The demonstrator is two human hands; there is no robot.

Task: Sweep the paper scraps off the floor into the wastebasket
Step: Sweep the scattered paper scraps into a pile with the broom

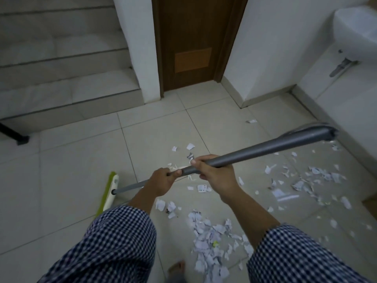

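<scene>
Both hands hold the grey broom handle (265, 148): our left hand (163, 180) curls round its thin part, our right hand (216, 172) round the thick part. Its green head (111, 190) is at our left, and the paper scraps (210, 231) lie scattered on the tiled floor (71, 160) below and to the right.

left grip (163, 181) curled round handle (275, 146), right grip (216, 174) likewise

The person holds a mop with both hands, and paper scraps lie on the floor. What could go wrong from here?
1. The upper end of the mop handle reaches toward the wall below the sink; a swing might strike it.
2. The bare foot stands beside the scrap pile; a step could scatter it.
3. No wastebasket is in view, so the scraps may be swept the wrong way.
</scene>
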